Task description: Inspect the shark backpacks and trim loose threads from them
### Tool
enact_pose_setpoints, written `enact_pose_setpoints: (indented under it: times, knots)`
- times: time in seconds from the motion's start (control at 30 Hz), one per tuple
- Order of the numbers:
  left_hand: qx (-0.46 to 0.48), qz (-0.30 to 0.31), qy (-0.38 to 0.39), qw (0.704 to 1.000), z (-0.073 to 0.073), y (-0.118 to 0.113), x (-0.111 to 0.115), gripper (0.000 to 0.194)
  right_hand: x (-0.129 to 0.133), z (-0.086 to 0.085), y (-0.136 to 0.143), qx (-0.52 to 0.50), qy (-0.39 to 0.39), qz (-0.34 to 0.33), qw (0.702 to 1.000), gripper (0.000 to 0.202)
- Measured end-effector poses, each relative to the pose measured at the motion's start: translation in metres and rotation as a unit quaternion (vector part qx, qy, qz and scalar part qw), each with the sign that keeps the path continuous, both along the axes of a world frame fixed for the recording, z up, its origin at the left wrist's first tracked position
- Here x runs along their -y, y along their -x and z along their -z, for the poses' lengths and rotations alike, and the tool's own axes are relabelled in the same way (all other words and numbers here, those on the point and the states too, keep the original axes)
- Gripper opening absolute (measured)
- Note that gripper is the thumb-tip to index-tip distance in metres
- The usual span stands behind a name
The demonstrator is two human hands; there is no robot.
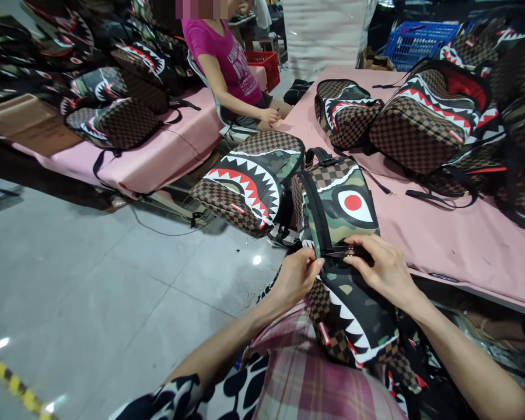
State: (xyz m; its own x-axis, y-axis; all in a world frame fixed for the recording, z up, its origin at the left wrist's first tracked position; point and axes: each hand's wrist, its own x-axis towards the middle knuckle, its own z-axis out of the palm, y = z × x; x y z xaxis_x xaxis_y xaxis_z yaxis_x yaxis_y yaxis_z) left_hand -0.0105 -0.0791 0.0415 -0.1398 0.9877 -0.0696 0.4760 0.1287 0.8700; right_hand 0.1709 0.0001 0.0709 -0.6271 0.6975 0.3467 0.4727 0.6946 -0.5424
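A brown-checked and camouflage backpack (pixel 328 181) with shark teeth and a red-and-white eye lies across my lap and the table's edge. My left hand (pixel 294 273) is closed in a pinch at its side edge, beside the black zipper (pixel 315 204). Whether a loose thread is between those fingertips is too small to tell. My right hand (pixel 387 265) grips small thread snips (pixel 339 251), their blades pointing left toward the zipper's lower end, close to my left fingertips. A second shark-mouth backpack (pixel 249 181) lies just beyond, touching the first.
More shark backpacks (pixel 420 125) crowd the pink table (pixel 446 233) on the right. Others lie on a left table (pixel 157 154) near a cardboard box (pixel 30 125). Across from me sits a person in a magenta shirt (pixel 227 64). Behind stand a blue crate (pixel 420 46) and a red crate (pixel 265 65).
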Motion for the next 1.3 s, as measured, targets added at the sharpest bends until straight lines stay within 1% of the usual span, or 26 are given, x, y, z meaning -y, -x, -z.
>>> enact_pose_setpoints:
  times: [0.07,0.17,0.3,0.43,0.63,0.77,0.87,0.93,1.03,1.1,1.2,1.3]
  knots:
    - [0.018,0.006,-0.008,1.000,0.001,0.000,0.000,0.021,0.003,0.000,-0.002,0.030,-0.015,0.007,0.999,0.021]
    - [0.066,0.007,-0.008,0.998,0.002,0.000,0.000,0.021,0.011,0.000,-0.006,0.074,-0.041,0.010,0.996,0.020]
    - [0.119,0.018,-0.001,0.993,0.002,0.000,-0.002,0.020,0.020,0.001,-0.011,0.094,-0.078,0.028,0.992,0.018]
    - [0.099,0.033,-0.009,0.995,0.001,-0.001,-0.004,0.020,0.022,0.002,-0.014,0.084,-0.088,0.040,0.992,0.017]
    - [0.067,0.036,-0.032,0.997,0.001,0.001,-0.006,0.020,0.020,0.005,-0.014,0.039,-0.060,0.048,0.996,0.017]
    - [0.070,0.044,-0.024,0.996,0.000,0.002,-0.008,0.021,0.017,0.003,-0.014,0.048,-0.069,0.034,0.996,0.018]
    - [0.086,0.052,-0.013,0.995,-0.001,0.003,-0.011,0.021,0.016,-0.003,-0.014,0.082,-0.107,0.009,0.991,0.020]
    - [0.089,0.055,-0.014,0.994,0.000,0.003,-0.012,0.022,0.018,-0.007,-0.014,0.108,-0.151,0.001,0.983,0.019]
    - [0.084,0.059,-0.024,0.994,-0.001,0.003,-0.013,0.022,0.022,-0.012,-0.013,0.141,-0.229,0.008,0.963,0.018]
    - [0.085,0.059,-0.027,0.994,-0.001,0.003,-0.013,0.021,0.026,-0.013,-0.013,0.154,-0.266,0.015,0.951,0.019]
    - [0.082,0.056,-0.035,0.994,-0.002,0.002,-0.013,0.021,0.029,-0.011,-0.013,0.160,-0.285,0.016,0.945,0.020]
    - [0.074,0.053,-0.042,0.995,-0.003,0.001,-0.012,0.022,0.030,-0.009,-0.014,0.151,-0.279,0.013,0.948,0.021]
